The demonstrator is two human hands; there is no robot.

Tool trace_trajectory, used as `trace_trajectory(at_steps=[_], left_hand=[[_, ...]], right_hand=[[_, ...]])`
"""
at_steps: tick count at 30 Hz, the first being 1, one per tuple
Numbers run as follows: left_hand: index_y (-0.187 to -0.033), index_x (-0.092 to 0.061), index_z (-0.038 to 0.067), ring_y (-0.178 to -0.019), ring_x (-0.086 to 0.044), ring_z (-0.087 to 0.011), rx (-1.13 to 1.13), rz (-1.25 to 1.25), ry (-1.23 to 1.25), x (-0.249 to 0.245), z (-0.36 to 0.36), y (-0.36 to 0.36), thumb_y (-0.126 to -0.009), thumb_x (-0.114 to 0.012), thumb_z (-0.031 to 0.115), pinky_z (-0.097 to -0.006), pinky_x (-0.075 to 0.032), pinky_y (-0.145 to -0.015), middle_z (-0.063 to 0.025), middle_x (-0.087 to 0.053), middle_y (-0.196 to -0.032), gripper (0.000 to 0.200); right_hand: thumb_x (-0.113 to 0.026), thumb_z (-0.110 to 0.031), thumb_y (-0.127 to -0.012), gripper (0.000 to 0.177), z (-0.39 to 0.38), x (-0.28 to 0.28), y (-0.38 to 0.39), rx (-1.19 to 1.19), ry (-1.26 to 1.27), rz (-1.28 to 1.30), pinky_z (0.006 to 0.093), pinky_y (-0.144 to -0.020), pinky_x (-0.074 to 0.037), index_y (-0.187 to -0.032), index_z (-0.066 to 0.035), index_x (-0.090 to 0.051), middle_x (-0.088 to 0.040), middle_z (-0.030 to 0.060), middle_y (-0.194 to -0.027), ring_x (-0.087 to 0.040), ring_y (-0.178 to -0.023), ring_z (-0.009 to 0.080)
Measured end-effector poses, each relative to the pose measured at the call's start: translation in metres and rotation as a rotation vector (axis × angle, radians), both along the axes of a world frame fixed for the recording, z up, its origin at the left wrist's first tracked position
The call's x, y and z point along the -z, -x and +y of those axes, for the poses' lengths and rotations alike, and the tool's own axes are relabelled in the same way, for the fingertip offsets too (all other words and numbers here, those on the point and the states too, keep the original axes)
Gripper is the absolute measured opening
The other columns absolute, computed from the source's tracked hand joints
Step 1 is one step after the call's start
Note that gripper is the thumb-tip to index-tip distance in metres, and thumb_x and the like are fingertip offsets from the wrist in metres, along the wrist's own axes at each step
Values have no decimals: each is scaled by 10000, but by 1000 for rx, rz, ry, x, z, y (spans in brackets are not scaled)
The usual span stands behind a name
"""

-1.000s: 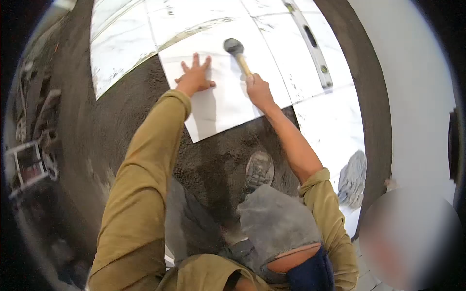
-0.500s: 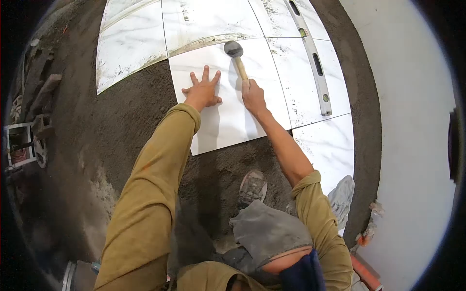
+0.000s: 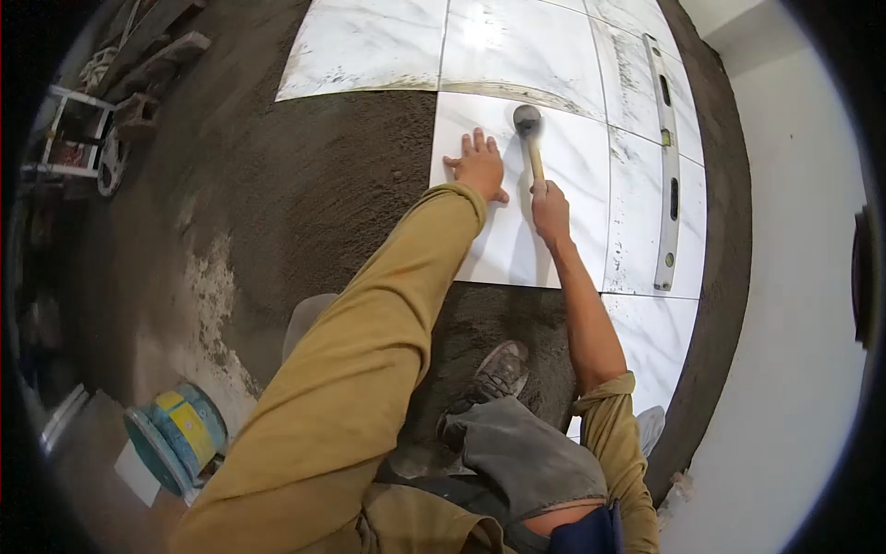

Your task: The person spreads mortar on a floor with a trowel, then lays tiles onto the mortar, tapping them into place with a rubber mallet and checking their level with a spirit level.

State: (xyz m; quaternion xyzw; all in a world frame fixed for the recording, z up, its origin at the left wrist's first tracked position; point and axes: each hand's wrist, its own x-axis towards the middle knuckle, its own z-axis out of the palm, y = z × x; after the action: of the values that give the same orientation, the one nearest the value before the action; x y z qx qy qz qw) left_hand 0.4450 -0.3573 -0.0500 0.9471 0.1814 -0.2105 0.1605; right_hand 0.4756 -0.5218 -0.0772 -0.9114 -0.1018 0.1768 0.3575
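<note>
Under both hands lies a white marbled floor tile (image 3: 503,249), its near edge over dark mortar. My left hand (image 3: 479,168) rests on its left part with the fingers spread. In my right hand (image 3: 551,210) is the wooden handle of a rubber mallet (image 3: 527,121), wrapped by closed fingers. The mallet's dark head is over the tile's upper part, slightly blurred. A silver spirit level (image 3: 664,166) lies lengthwise on the neighbouring tiles to the right.
Dark mortar bed (image 3: 341,166) spreads left of the tile. A white wall (image 3: 794,277) runs along the right. A teal bucket (image 3: 180,434) lies at lower left, with wood pieces (image 3: 161,65) at upper left. My shoe (image 3: 501,369) stands on mortar below the tile.
The view has swung left, so tile, hands and level appear farther right, and the bucket shows more fully. Left hand stays spread on the tile; right hand still holds the mallet.
</note>
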Motion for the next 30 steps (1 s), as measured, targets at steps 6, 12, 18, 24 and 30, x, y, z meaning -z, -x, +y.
trace_trajectory(at_steps=[6, 12, 18, 24, 30], left_hand=[[-1541, -209, 31, -1486, -160, -415, -15, -23, 2, -1, 1, 3, -639, -895, 476, -722, -326, -1052, -196, -129, -1627, 1217], [-1544, -175, 6, -1496, -128, -404, 38, -14, -30, 32, 6, -4, -651, -845, 581, -751, -314, -1035, -233, -128, -1618, 1256], [-1540, -99, -43, -1453, -119, -539, 279, -21, -141, 80, 15, -26, -735, -821, 509, -646, -283, -1116, -366, -71, -1573, 1214], [-1540, -114, -30, -1429, -173, -564, 220, -14, -113, 50, 8, -18, -737, -813, 528, -650, -357, -1066, -367, -101, -1565, 1201], [-1568, -75, 51, -1481, -60, -485, 123, 69, -100, 51, 5, -19, -705, -824, 561, -714, -324, -1054, -247, -1, -1626, 1251]], right_hand=[[-397, -280, -1004, 345, -2, 13, -2, -155, -3, -164, 501, -718, -484, -970, -7, -605, -632, 225, -895, -618, -817, 414], [-532, -107, -891, 176, -17, 57, -12, -508, -21, -642, 516, -661, -449, -1005, -24, -637, -627, 209, -914, -596, -801, 406], [-449, -154, -921, 198, -4, 44, 16, -148, 64, -337, 567, -713, -503, -864, -17, -581, -616, 230, -861, -618, -758, 438], [-455, -225, -966, 268, -8, 49, 37, -77, 34, -322, 555, -684, -521, -934, 11, -579, -620, 265, -904, -640, -742, 442], [-471, -148, -921, 198, -19, 40, 26, -149, 32, -345, 533, -706, -544, -976, 6, -582, -624, 242, -909, -642, -778, 456]])
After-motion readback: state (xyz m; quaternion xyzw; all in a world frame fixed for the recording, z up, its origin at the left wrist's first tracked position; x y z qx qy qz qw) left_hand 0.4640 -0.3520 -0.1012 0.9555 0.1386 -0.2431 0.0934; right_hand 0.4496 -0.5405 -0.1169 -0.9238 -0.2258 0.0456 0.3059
